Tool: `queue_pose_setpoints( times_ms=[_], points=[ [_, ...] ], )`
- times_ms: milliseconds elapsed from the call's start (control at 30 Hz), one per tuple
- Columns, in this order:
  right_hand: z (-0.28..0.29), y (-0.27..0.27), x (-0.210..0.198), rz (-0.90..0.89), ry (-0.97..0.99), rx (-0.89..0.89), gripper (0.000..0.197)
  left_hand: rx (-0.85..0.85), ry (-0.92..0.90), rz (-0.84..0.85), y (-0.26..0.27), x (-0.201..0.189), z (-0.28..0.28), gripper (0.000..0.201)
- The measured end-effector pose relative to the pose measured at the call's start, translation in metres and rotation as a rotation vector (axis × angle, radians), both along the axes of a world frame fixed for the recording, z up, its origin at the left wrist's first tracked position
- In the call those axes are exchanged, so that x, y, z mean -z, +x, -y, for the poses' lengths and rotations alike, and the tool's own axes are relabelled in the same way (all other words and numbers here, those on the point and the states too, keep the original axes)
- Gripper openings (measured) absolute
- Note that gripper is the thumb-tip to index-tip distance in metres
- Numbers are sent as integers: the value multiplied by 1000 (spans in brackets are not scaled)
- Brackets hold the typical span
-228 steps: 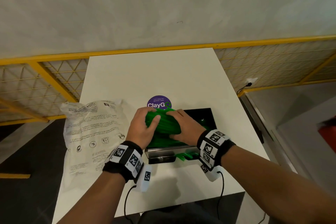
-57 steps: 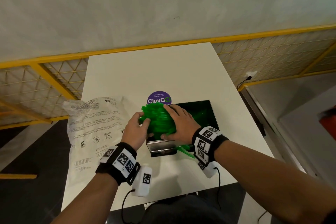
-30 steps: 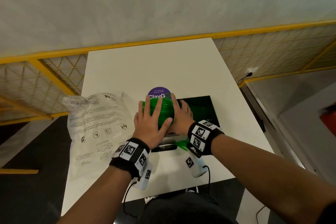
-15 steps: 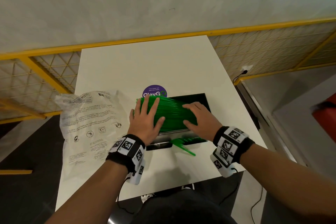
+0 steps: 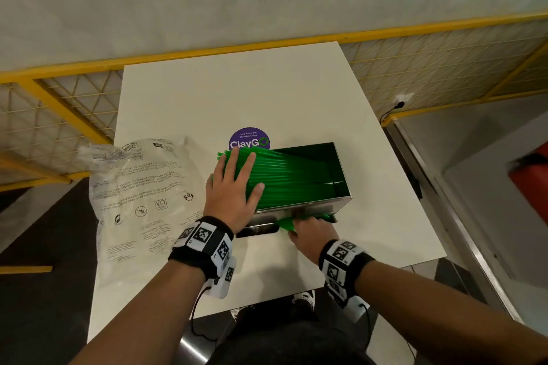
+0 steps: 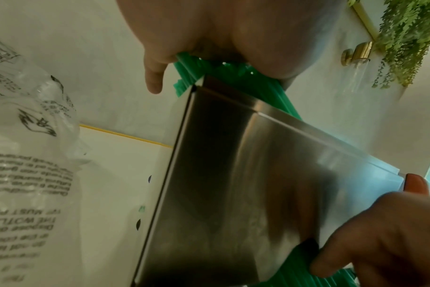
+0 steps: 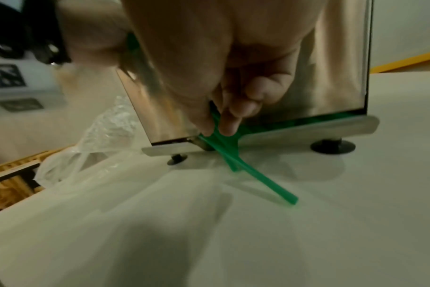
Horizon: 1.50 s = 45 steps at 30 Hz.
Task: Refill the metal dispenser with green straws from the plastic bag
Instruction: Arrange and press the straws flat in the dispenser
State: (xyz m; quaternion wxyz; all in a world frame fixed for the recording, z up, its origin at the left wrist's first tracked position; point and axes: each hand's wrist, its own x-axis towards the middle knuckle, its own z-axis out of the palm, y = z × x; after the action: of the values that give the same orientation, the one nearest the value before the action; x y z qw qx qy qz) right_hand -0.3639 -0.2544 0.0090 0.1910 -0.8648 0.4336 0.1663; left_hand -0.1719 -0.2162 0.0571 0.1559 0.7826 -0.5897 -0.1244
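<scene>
Head view: left hand (image 5: 229,187) is lying flat, fingers straight, on green straws (image 5: 284,172) running lengthwise across the metal dispenser (image 5: 341,204). Right hand (image 5: 311,232), nearer the front slot, is pinching stray straws (image 7: 246,170) jutting toward the counter (image 5: 296,92) edge.

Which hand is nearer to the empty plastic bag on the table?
Left. The left hand presses the green straws just beside the plastic bag; the right hand is farther off, at the dispenser's front slot.

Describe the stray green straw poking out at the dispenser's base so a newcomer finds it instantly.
Start at the shiny metal box dispenser on the white table. At its near bottom slot, under the right hand, one green plastic straw angles onto the table, unlike the straws stacked inside.
</scene>
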Motion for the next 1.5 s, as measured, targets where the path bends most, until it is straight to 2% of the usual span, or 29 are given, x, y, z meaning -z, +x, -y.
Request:
queue_pose_setpoints(
  times_ms=[133,300,400,533,700,833,1067,1500],
  points=[
    [-7,14,14,-34,0,66,33,22,2,-38,2,-1,-2,70],
    [-15,26,21,-15,-30,213,33,55,-7,-156,7,-4,1,60],
    [-16,30,20,-30,-33,256,31,75,-39,-167,8,-1,1,62],
    [-11,31,18,-53,-25,212,29,77,-52,-157,10,1,0,63],
    [-8,28,18,-104,-68,67,25,55,-82,-136,8,4,-2,62],
    [-4,23,17,-94,-63,1,25,4,-105,-161,5,4,1,63],
    [1,12,14,-33,-62,-81,25,-39,-75,-91,4,4,1,56],
    [-7,7,8,-42,-68,-12,26,-31,-72,-8,0,5,3,58]
  ],
)
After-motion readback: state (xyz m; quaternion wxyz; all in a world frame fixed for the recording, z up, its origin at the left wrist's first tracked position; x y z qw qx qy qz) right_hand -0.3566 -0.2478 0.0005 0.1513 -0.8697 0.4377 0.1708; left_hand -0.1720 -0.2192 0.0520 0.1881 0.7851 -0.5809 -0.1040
